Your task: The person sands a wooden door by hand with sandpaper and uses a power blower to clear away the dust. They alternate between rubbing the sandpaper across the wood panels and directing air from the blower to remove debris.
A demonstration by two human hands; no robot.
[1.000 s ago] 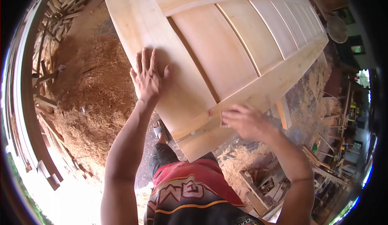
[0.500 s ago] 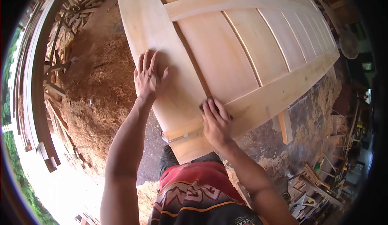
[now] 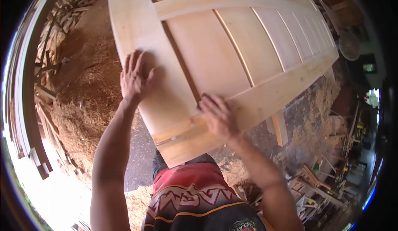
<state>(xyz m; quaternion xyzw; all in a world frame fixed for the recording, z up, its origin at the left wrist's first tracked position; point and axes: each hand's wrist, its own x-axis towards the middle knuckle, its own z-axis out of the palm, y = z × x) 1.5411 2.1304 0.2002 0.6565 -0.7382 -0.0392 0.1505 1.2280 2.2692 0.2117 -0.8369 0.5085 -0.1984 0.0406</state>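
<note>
A pale wooden panelled door (image 3: 166,81) lies flat in front of me, with dark grooves between its boards. My left hand (image 3: 134,77) rests on the wide end board near its left edge, palm down and fingers spread. Over the corner joint, at the lower end of the first groove, my right hand (image 3: 217,115) presses down with its fingers bent. Under those fingers shows the edge of a dark piece that looks like sandpaper (image 3: 200,105); most of it is hidden.
Wood shavings (image 3: 83,102) cover the ground at left. Long boards (image 3: 23,86) stand along the far left, with scrap sticks (image 3: 49,61) beside them. A wooden support (image 3: 280,129) shows beneath the door's right edge. Offcuts (image 3: 317,185) lie in a heap at lower right.
The whole view has shifted, so the door appears further left. My right hand has slid slightly up the door along the groove. The left hand stays at the same spot on the board.
</note>
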